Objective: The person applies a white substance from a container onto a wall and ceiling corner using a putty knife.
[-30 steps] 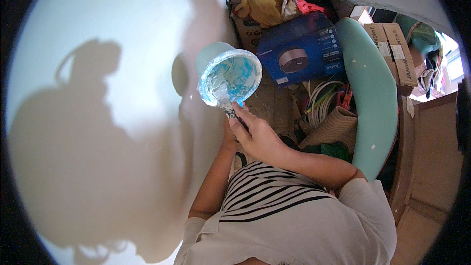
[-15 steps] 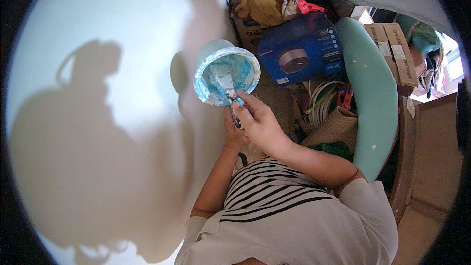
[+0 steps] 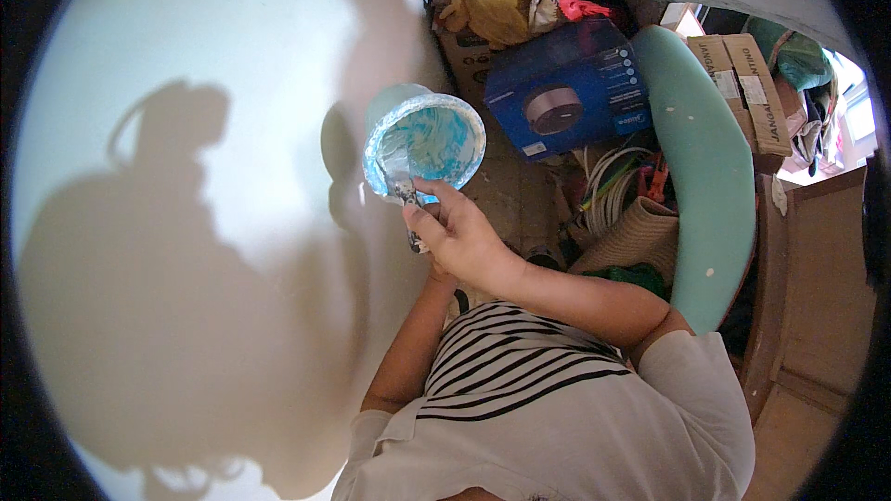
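A pale tub (image 3: 401, 100) is held up in front of me beside the wall, its mouth tilted toward me. Blue-white paste smears its inside and rim. My left hand (image 3: 438, 269) supports the tub from below; its fingers are largely hidden behind my right hand. My right hand (image 3: 457, 239) is closed round the speckled dark handle of a putty knife (image 3: 408, 197). The knife's blade reaches into the tub at the near left of the rim, so its tip is hard to make out against the paste.
A pale wall (image 3: 232, 315) rises close on my left, carrying my shadow. Ahead right stand a blue box (image 3: 594, 70), a yellow bundle (image 3: 497, 14) and coiled white cable (image 3: 608, 176). A long green padded panel (image 3: 710, 167) curves along the right, near cardboard boxes (image 3: 752, 93).
My right hand and the putty knife have moved left and slightly down, toward the tub's near left rim. The tub has shifted slightly left.
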### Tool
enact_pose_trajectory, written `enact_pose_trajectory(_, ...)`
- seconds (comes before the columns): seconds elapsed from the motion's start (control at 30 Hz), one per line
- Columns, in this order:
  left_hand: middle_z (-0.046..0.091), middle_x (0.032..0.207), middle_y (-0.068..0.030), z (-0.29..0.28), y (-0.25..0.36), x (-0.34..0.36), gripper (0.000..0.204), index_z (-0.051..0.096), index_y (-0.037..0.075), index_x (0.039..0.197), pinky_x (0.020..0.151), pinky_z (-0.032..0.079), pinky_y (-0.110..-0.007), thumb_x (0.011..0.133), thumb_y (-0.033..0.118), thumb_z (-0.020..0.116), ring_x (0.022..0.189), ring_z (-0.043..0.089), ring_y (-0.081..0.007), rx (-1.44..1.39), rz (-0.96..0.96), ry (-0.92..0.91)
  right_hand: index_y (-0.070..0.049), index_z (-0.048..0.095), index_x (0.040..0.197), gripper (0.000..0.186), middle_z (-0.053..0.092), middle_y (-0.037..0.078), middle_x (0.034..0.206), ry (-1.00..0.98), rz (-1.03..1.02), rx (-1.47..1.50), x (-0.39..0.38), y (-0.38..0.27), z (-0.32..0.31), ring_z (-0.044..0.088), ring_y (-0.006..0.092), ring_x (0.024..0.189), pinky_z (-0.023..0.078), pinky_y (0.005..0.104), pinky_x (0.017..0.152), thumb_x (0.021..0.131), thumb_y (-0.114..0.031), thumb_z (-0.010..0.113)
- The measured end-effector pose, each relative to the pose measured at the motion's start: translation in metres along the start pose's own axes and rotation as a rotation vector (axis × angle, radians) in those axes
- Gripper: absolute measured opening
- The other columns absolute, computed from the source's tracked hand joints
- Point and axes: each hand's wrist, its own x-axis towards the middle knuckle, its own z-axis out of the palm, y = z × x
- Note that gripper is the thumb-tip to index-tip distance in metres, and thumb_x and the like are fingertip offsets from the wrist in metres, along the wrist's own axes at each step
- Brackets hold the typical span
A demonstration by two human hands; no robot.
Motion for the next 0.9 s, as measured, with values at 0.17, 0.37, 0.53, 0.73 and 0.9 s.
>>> enact_pose_trajectory(0.17,0.058,0.112,-0.0068,-0.002,-0.005,-0.001,0.042,0.042,0.004,0.127,0.088,0.048,-0.033,0.097,0.029,0.056,0.103,0.058,-0.0176,-0.039,-0.013,0.018,0.005,0.047,0.129,0.043,0.066,0.017,0.083,0.062,0.007,-0.004,-0.002,-0.022,-0.020,0.065,0.0203,0.069,0.051,0.0319,0.064,0.094,-0.020,0.058)
enact_pose_trajectory(0.37,0.058,0.111,-0.0084,-0.006,0.015,0.009,0.038,0.042,0.003,0.129,0.086,0.048,-0.033,0.099,0.027,0.050,0.100,0.058,-0.0175,0.219,0.092,0.049,0.006,0.049,0.122,0.043,0.062,0.033,0.089,-0.042,-0.067,-0.540,0.003,-0.037,-0.037,0.062,0.0482,0.088,0.051,0.0498,0.076,0.090,-0.023,0.055)
enact_pose_trajectory(0.53,0.056,0.103,-0.0081,-0.001,0.020,0.010,0.037,0.042,0.004,0.126,0.078,0.047,-0.033,0.100,0.030,0.047,0.090,0.056,-0.0175,0.266,0.149,0.054,0.006,0.046,0.124,0.047,0.064,0.032,0.087,-0.119,-0.093,-0.513,0.006,-0.033,-0.027,0.062,0.0480,0.087,0.050,0.0514,0.077,0.090,-0.024,0.055)
enact_pose_trajectory(0.73,0.054,0.094,-0.0075,0.008,0.022,0.008,0.037,0.043,0.005,0.121,0.069,0.044,-0.033,0.101,0.037,0.042,0.079,0.053,-0.0175,-0.024,0.036,0.041,0.005,0.047,0.123,0.045,0.065,0.022,0.074,-0.017,-0.153,-0.386,0.006,-0.023,0.004,0.065,0.0371,0.070,0.050,0.0426,0.065,0.091,-0.025,0.057)
enact_pose_trajectory(0.9,0.051,0.086,-0.0070,0.021,0.036,0.009,0.040,0.043,0.006,0.117,0.062,0.043,-0.032,0.102,0.042,0.039,0.071,0.050,-0.0176,-0.157,0.005,0.052,0.004,0.048,0.121,0.042,0.064,0.010,0.065,0.084,-0.100,-0.207,0.010,-0.015,0.035,0.060,0.0174,0.054,0.046,0.0325,0.054,0.093,-0.026,0.057)
